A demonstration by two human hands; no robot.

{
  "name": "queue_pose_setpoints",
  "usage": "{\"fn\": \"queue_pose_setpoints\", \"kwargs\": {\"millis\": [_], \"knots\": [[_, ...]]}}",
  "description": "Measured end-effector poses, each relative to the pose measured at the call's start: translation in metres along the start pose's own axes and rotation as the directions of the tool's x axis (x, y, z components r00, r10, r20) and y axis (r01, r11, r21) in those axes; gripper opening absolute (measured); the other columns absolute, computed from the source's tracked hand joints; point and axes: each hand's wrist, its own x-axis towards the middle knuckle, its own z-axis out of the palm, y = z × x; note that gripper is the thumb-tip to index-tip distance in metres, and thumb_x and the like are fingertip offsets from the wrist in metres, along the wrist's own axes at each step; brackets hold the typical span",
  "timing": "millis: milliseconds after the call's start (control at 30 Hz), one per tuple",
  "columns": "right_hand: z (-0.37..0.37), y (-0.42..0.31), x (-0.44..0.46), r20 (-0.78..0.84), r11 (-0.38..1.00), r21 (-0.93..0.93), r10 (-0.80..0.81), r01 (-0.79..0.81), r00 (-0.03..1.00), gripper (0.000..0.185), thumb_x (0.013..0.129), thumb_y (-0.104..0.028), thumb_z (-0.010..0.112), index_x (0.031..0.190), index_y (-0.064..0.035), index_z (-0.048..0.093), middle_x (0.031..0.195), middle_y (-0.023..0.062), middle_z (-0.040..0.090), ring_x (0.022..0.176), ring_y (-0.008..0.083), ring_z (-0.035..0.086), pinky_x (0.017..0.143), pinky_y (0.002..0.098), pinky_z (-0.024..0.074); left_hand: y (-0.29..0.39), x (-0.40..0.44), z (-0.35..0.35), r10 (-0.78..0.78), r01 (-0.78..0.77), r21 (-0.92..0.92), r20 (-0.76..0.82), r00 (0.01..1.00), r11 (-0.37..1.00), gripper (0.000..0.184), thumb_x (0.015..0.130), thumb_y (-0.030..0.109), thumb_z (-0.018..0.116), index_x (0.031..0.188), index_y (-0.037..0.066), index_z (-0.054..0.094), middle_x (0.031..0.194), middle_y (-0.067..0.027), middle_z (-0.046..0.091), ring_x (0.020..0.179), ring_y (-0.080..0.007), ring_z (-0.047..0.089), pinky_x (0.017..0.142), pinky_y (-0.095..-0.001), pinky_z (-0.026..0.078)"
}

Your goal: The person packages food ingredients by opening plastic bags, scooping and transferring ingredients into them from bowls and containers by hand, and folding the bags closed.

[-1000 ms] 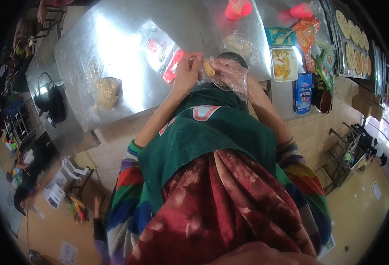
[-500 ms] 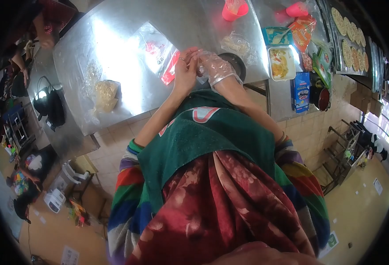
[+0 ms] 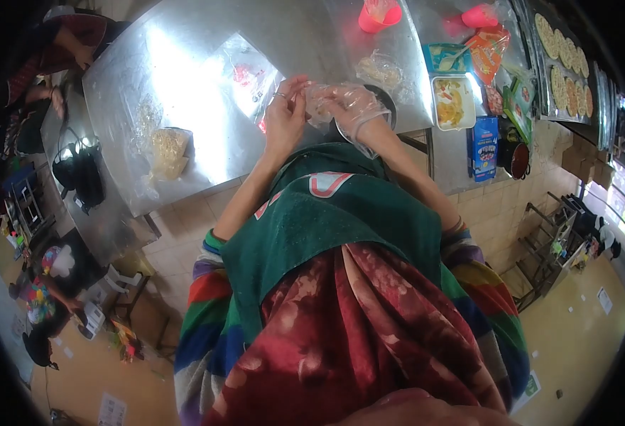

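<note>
Bare apart from a ring, my left hand [image 3: 286,110] is closed, its fingertips pinching the edge of thin clear plastic [image 3: 318,106]. My right hand [image 3: 355,106] wears a clear plastic glove and has its fingers curled together at the same plastic, facing the left hand. Whether anything lies inside the plastic is too blurred to tell. Just behind the right hand is a dark round bowl [image 3: 386,105], partly hidden. A clear bag with red print [image 3: 245,77] lies on the metal table beyond my left hand.
On the metal table [image 3: 216,153] sit a bag of pale food [image 3: 169,151] and a pink cup [image 3: 379,15]. Rightward are a white tray of yellow food [image 3: 453,103], a blue box [image 3: 484,149] and trays of flat rounds [image 3: 560,85]. People [image 3: 78,50] stand at the left.
The yellowish piece seen in my right fingers earlier no longer shows. My hands came together, then moved slightly apart with clear plastic between them. A person at the upper left moved closer to the table.
</note>
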Motion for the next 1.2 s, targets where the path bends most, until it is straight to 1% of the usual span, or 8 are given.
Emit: {"fn": "queue_pose_setpoints", "kwargs": {"millis": [133, 267, 367, 500, 733, 833, 1033, 1200], "knots": [[-0.025, -0.005, 0.002, 0.19, 0.809, 0.49, 0.263, -0.324, 0.946, 0.022, 0.083, -0.016, 0.065, 0.099, -0.0013, 0.064, 0.083, 0.0067, 0.066, 0.066, 0.0097, 0.058, 0.061, 0.022, 0.0487, -0.005, 0.003, -0.009, -0.043, 0.045, -0.162, 0.015, 0.999, 0.986, 0.024, 0.092, 0.011, 0.047, 0.113, 0.002, 0.051, 0.103, -0.0047, 0.063, 0.062, -0.0036, 0.051, 0.051, -0.0186, 0.041], [-0.049, 0.032, 0.0, 0.219, 0.759, 0.426, 0.442, -0.492, 0.87, 0.021, 0.081, -0.016, 0.067, 0.097, -0.0028, 0.065, 0.083, 0.0039, 0.065, 0.064, 0.0053, 0.055, 0.055, 0.0173, 0.0462, -0.014, 0.006, -0.022, -0.081, 0.086, -0.177, 0.038, 0.996, 0.98, 0.022, 0.092, 0.013, 0.048, 0.111, 0.004, 0.053, 0.099, -0.0018, 0.064, 0.061, -0.0018, 0.047, 0.051, -0.0166, 0.037], [-0.04, 0.073, -0.006, 0.135, 0.976, 0.0, 0.217, -0.219, 0.967, 0.023, 0.085, -0.015, 0.058, 0.102, -0.001, 0.062, 0.087, 0.0143, 0.065, 0.08, 0.0229, 0.062, 0.071, 0.0307, 0.0497, -0.018, 0.006, -0.028, -0.101, 0.111, -0.165, 0.064, 0.993, 0.98, 0.022, 0.092, 0.014, 0.048, 0.11, 0.004, 0.054, 0.096, -0.0008, 0.064, 0.062, -0.0019, 0.047, 0.053, -0.0168, 0.038], [0.001, 0.105, -0.012, 0.21, 0.876, -0.474, 0.016, 0.087, 0.978, 0.028, 0.083, -0.011, 0.046, 0.106, -0.0018, 0.059, 0.105, 0.0236, 0.058, 0.099, 0.0362, 0.056, 0.087, 0.0409, 0.0438, -0.03, 0.007, -0.03, -0.122, 0.131, -0.056, 0.147, 0.982, 0.99, 0.024, 0.09, 0.02, 0.05, 0.107, 0.005, 0.058, 0.091, -0.0031, 0.064, 0.066, -0.0091, 0.054, 0.057, -0.0222, 0.042], [0.007, 0.094, -0.032, 0.318, 0.93, -0.342, -0.022, 0.136, 0.948, 0.031, 0.073, -0.001, 0.044, 0.1, 0.0013, 0.058, 0.101, 0.0251, 0.057, 0.098, 0.0391, 0.055, 0.085, 0.0438, 0.0448, -0.048, 0.021, 0.007, -0.191, -0.049, 0.636, 0.303, 0.934, 0.77, 0.037, 0.087, 0.035, 0.055, 0.097, 0.0, 0.061, 0.086, -0.0167, 0.064, 0.081, -0.0274, 0.063, 0.073, -0.0339, 0.048], [0.014, 0.108, -0.04, 0.181, 0.894, -0.317, -0.27, 0.316, 0.946, 0.029, 0.072, -0.002, 0.046, 0.099, 0.0015, 0.059, 0.097, 0.0246, 0.058, 0.092, 0.0385, 0.056, 0.08, 0.0437, 0.0456, -0.082, 0.026, 0.026, -0.093, -0.186, 0.7, 0.34, 0.936, 0.689, 0.035, 0.085, 0.037, 0.058, 0.089, 0.002, 0.061, 0.079, -0.0169, 0.064, 0.075, -0.0309, 0.062, 0.073, -0.0372, 0.047], [-0.007, 0.098, -0.04, 0.485, 0.962, -0.192, -0.077, 0.192, 0.871, 0.019, 0.077, -0.007, 0.046, 0.086, -0.0012, 0.062, 0.086, 0.0207, 0.06, 0.084, 0.0365, 0.059, 0.075, 0.042, 0.0467, -0.09, 0.028, 0.032, 0.058, -0.274, 0.705, 0.315, 0.947, 0.654, 0.023, 0.083, 0.028, 0.059, 0.08, 0.005, 0.058, 0.067, -0.0126, 0.06, 0.064, -0.0298, 0.059, 0.068, -0.0409, 0.043], [-0.033, 0.09, -0.03, 0.531, 0.871, -0.449, 0.082, 0.198, 0.843, 0.019, 0.076, -0.004, 0.048, 0.088, -0.0023, 0.063, 0.088, 0.0171, 0.062, 0.084, 0.0336, 0.059, 0.076, 0.0417, 0.0469, -0.089, 0.031, 0.03, 0.066, -0.309, 0.671, 0.362, 0.93, 0.674, 0.022, 0.083, 0.026, 0.059, 0.076, 0.005, 0.055, 0.062, -0.0108, 0.058, 0.058, -0.0291, 0.057, 0.068, -0.0402, 0.042]]}}
